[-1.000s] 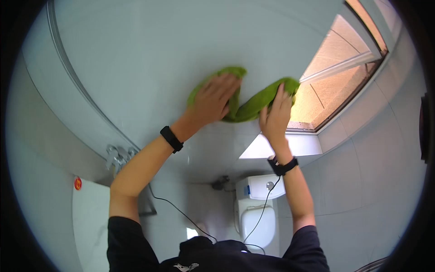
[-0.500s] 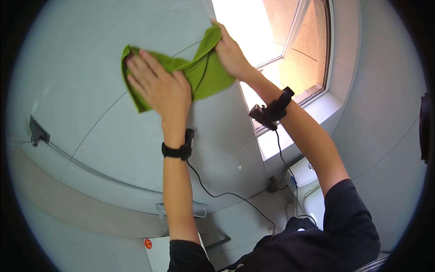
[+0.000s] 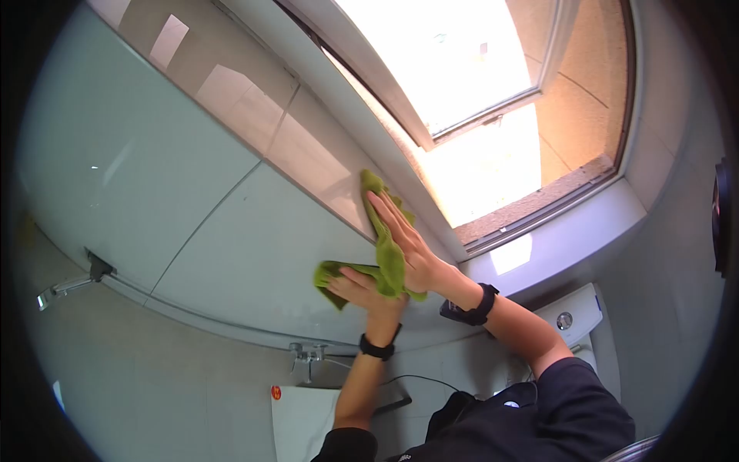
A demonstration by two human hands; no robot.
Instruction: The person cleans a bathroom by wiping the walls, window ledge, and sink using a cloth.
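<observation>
A green cloth [image 3: 391, 269] is bunched between my two hands against the pale wall tiles [image 3: 223, 212], near the recessed edge by the window. My left hand [image 3: 368, 292] presses the cloth's lower left part to the tile, its fingertips partly covered by the folds. Up and to the right, my right hand [image 3: 409, 245] lies along the cloth with its fingers extended, holding it at the edge of the recess. Each wrist wears a black strap; a dark device shows on the right strap.
An open window [image 3: 493, 115] with a white sill [image 3: 554, 231] is at upper right. Below it stands a white toilet tank [image 3: 573, 316]. A chrome tap [image 3: 308, 354], a shower head [image 3: 61, 292] and a white panel with a red sticker [image 3: 300, 420] lie lower left. A black cable trails behind my left arm.
Both hands have come down with the cloth and closer together, bunching what was spread between them. My view has shifted, showing more of the window and the recess.
</observation>
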